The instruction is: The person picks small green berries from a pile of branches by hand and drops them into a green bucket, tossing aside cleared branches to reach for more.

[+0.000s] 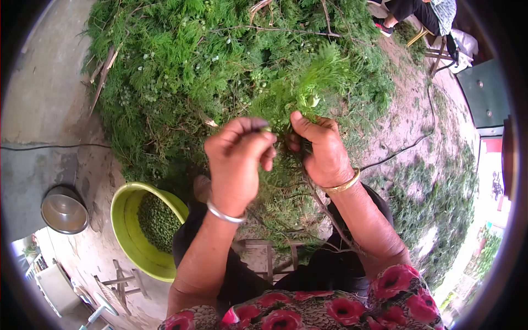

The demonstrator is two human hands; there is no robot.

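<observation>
My left hand is closed in a pinch, with a small green cone at its fingertips, partly hidden and slightly blurred. To its right, my right hand grips a leafy conifer branch. The green sprays fan out above the thumb, and a pale cone shows among them. The branch's bare brown stem trails down past my right wrist. At the lower left stands a yellow-green bucket, partly filled with small green cones. Both hands are above the cut greenery.
A large heap of conifer branches spreads ahead of me. At the left are a metal bowl and a wooden stool. A black cable crosses the floor at right. Another person sits at the upper right, near a green cabinet.
</observation>
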